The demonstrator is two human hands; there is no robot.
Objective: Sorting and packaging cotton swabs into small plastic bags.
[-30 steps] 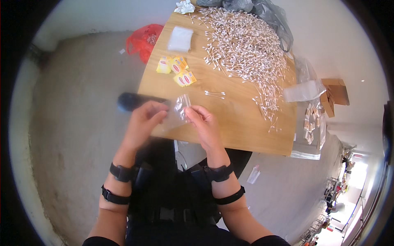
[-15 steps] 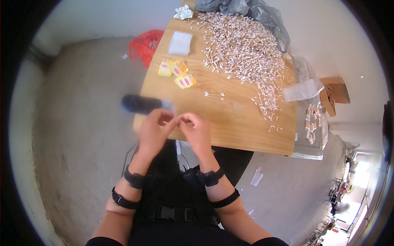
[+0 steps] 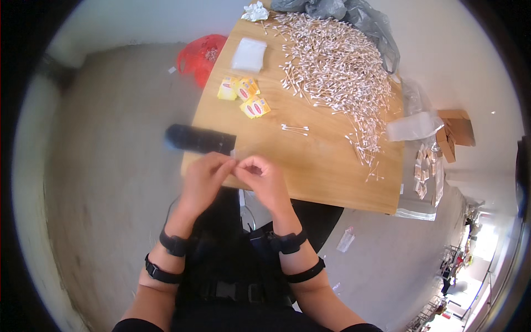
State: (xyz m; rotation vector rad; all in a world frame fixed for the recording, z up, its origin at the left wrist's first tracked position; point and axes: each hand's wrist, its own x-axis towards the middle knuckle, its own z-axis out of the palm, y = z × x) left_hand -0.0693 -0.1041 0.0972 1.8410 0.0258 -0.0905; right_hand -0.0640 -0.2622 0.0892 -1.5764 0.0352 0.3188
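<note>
A small piece of clear plastic (image 3: 233,154) is pinched between two bare hands above the near left part of a wooden worktop (image 3: 332,169).

The left hand (image 3: 207,176) and the right hand (image 3: 263,180) meet at the fingertips, each grip drawn narrow on the plastic, most of which the fingers hide. Just beyond them, a dark oblong item (image 3: 202,139) crosses the worktop's left edge. A few loose cotton swabs (image 3: 295,129) lie ahead and to the right; yellow packets (image 3: 255,107) overlap farther up, below a translucent white stack (image 3: 249,54). A broad heap of swabs (image 3: 337,66) covers the far right, against a grey plastic bag (image 3: 376,27). Past the left edge sits a red bag (image 3: 198,58); past the right, an open cardboard box (image 3: 460,128).
</note>
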